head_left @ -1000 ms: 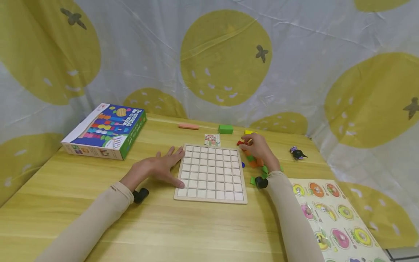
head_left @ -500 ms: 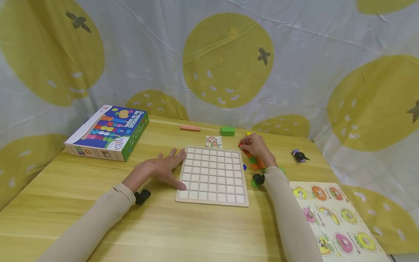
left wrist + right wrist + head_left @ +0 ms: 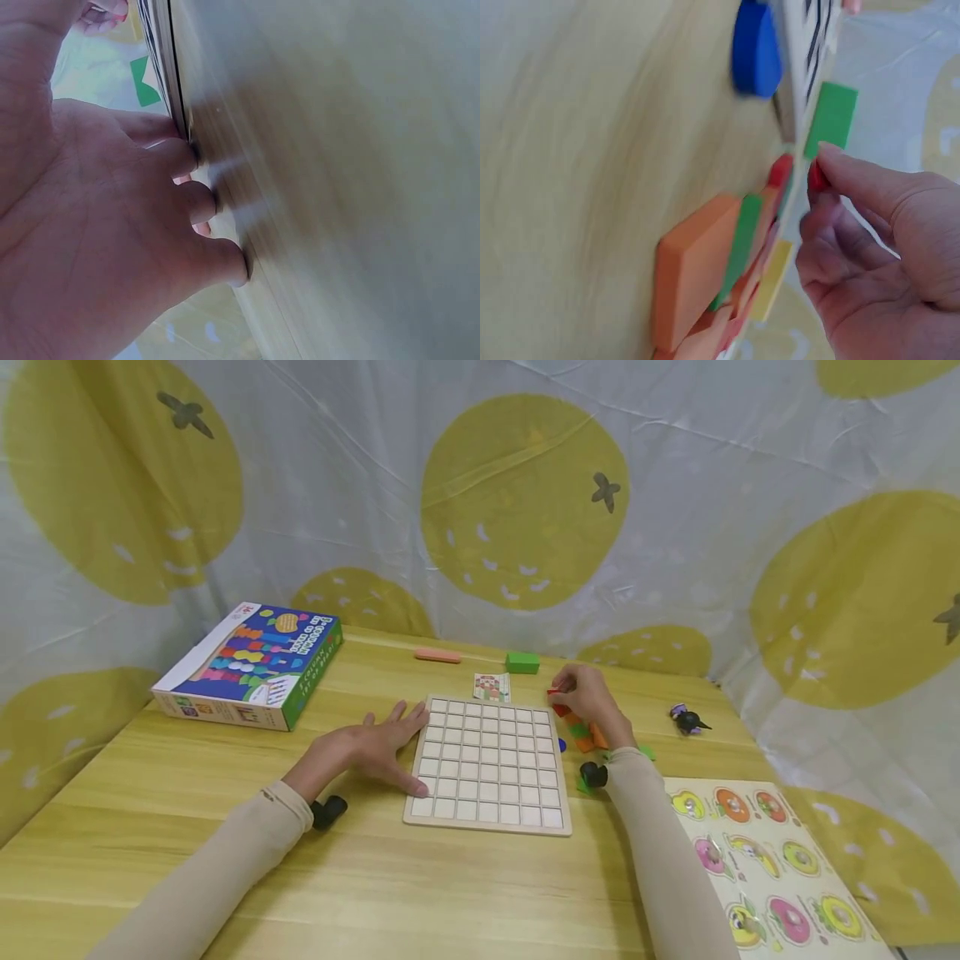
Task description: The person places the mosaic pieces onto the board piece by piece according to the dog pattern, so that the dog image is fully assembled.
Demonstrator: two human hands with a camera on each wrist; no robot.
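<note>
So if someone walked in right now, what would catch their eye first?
Probably the wooden grid board in the middle of the table, with the left hand lying flat against its left edge. Next, the right hand pinching a small red piece above a jumble of coloured blocks beside the board's right edge, and the bright game box at far left.

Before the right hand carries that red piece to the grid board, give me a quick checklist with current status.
1. Red piece pinched by right hand: ok.
2. Left hand flat, steadying the grid board at its left edge: ok.
3. Board cells free of pieces: ok.
4. Pattern card visible beyond the board: ok, print too small to read.
5. Piece shape and size: cannot tell, mostly hidden by fingers.
6. Path clear of the piece pile: ok.
</note>
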